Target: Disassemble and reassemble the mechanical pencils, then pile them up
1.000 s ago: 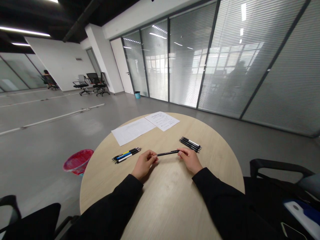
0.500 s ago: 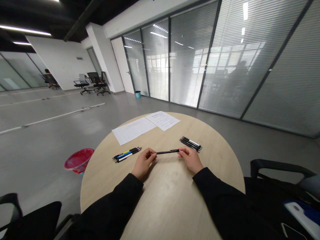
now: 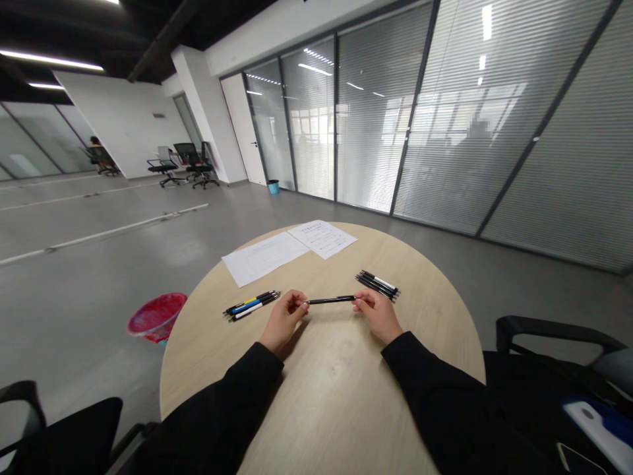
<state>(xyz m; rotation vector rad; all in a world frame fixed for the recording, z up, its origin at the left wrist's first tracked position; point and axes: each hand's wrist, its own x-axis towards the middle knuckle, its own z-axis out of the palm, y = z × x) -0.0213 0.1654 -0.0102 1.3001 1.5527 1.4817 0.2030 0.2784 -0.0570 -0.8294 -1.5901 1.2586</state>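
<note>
A black pen point(image 3: 330, 301) stretches almost level between my two hands, over the middle of the round table. My left hand point(image 3: 287, 316) pinches its left tip with thumb and fingers. At the other end, my right hand point(image 3: 376, 314) closes its fingertips on the pen. Left of my left hand lies a group of pens point(image 3: 252, 305) in black, blue, yellow and white. Just beyond my right hand rests a second group of pens point(image 3: 378, 285), mostly black, one with a white barrel.
Two printed paper sheets point(image 3: 267, 257) lie at the far side of the light wood table point(image 3: 341, 396). A red lined basket point(image 3: 157, 315) stands on the floor to the left. Black chairs flank the table; the right one point(image 3: 548, 330) bears a phone and a white-and-blue item.
Almost nothing differs. My left hand has shifted very slightly left along the pen's end, while my right hand keeps its hold.
</note>
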